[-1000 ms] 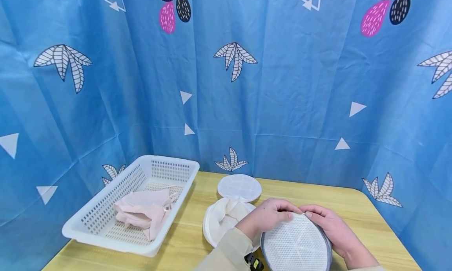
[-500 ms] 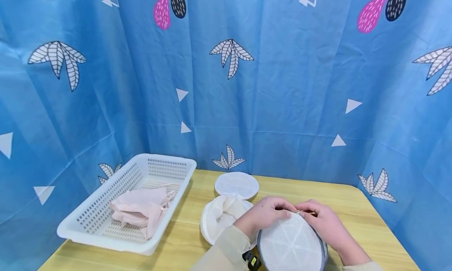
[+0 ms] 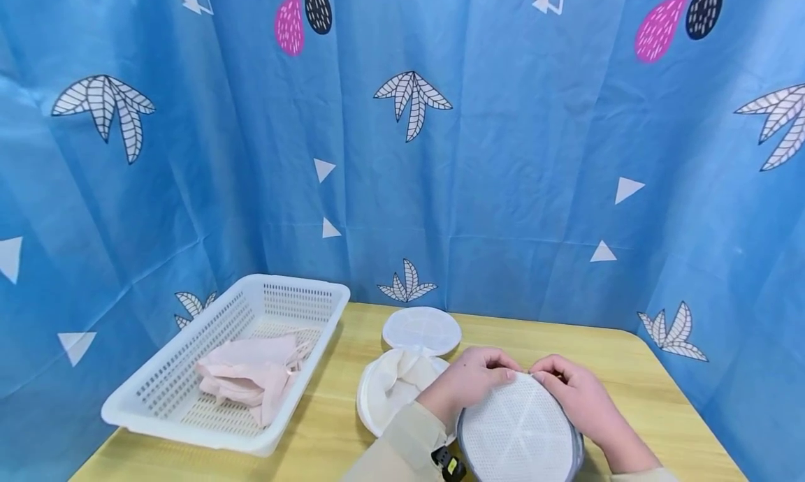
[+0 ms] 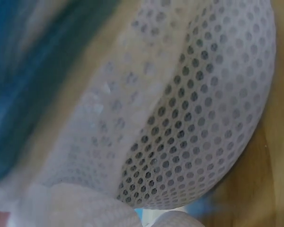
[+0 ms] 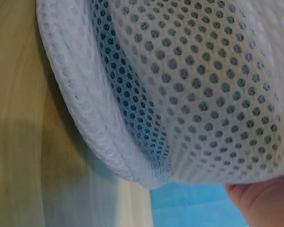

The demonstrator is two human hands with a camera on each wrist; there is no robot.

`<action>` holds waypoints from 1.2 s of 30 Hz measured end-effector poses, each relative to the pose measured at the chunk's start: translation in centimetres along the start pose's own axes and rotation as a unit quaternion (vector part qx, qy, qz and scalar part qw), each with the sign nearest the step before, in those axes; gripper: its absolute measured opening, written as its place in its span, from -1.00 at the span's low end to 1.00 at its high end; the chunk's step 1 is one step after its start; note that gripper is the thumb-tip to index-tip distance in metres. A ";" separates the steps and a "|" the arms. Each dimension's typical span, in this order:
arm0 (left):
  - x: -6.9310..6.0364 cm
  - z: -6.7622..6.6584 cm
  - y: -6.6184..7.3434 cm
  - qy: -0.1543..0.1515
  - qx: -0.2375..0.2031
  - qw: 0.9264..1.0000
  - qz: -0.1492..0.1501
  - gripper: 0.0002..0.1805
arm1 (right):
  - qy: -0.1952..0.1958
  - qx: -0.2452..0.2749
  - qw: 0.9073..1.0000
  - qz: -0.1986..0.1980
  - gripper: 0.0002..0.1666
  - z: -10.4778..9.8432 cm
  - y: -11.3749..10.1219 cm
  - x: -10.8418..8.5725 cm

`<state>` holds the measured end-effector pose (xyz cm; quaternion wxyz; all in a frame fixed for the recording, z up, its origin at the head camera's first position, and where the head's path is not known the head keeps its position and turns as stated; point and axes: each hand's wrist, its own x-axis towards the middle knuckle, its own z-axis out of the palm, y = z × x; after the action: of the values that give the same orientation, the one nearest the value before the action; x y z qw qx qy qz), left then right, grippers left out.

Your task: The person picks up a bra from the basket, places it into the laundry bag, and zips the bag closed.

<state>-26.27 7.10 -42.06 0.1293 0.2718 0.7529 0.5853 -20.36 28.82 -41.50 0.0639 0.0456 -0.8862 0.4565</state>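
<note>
A round white mesh bag [image 3: 520, 433] with a grey rim stands at the lower right of the head view. My left hand [image 3: 473, 381] pinches its top edge from the left, thumb on the near face. Close beside it, my right hand [image 3: 575, 398] pinches the same edge from the right. White honeycomb mesh [image 4: 203, 109] fills much of the left wrist view. In the right wrist view the mesh [image 5: 203, 85] bulges over the table, with part of my right hand [image 5: 270, 201] at its lower edge.
Left of the hands lies an opened white bag [image 3: 383, 398] with cream fabric inside, its round lid [image 3: 423, 330] behind. A white perforated basket [image 3: 182, 436] at the left holds pale pink fabric [image 3: 251, 370]. A blue patterned curtain [image 3: 516, 154] borders the wooden table [image 3: 666, 412].
The head view has shifted slightly. Both hands stay at the bag's top edge; their fingertips have moved a little, and a small light strip seen between them earlier no longer shows.
</note>
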 end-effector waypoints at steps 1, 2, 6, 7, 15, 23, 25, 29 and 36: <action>0.1 -0.1 0.0 0.011 -0.003 1.000 -0.001 -0.89 | 0.012 -0.005 1.000 0.001 -0.70 0.0 -0.1 0.0; 0.2 -0.1 -0.1 0.022 -0.009 1.000 -0.006 -0.89 | 0.023 -0.011 1.000 0.000 -0.68 -0.1 -0.2 0.0; 0.4 -0.5 -0.2 0.089 -0.037 0.995 -0.030 -0.89 | 0.075 -0.018 0.997 -0.002 -0.62 -0.5 -0.2 -0.1; 0.6 -0.6 -0.2 0.109 -0.047 0.992 -0.036 -0.90 | 0.088 -0.015 0.996 -0.001 -0.62 -0.6 -0.2 -0.1; 0.7 -0.9 0.4 0.161 -0.085 0.981 -0.068 -0.82 | 0.144 0.036 0.989 0.014 -0.60 -0.9 0.0 0.1; -0.1 -0.7 0.4 0.017 0.006 0.997 -0.081 -0.70 | 0.141 0.029 0.989 0.013 -0.59 -0.9 0.4 0.1; -0.1 -0.6 0.3 0.004 0.014 0.997 -0.073 -0.68 | 0.131 0.021 0.991 0.004 -0.58 -0.8 0.3 0.0; -0.1 -0.3 0.2 -0.005 0.020 0.999 -0.048 -0.72 | 0.107 0.016 0.994 -0.012 -0.57 -0.5 0.3 0.1; 0.1 0.1 -0.2 -0.025 0.047 0.999 0.005 -0.79 | 0.078 -0.012 0.997 -0.025 -0.59 -0.3 0.4 -0.1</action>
<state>-26.38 7.19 -42.30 0.1320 0.2962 0.7748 0.5427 -20.29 29.33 -41.68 0.1448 0.0310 -0.8825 0.4465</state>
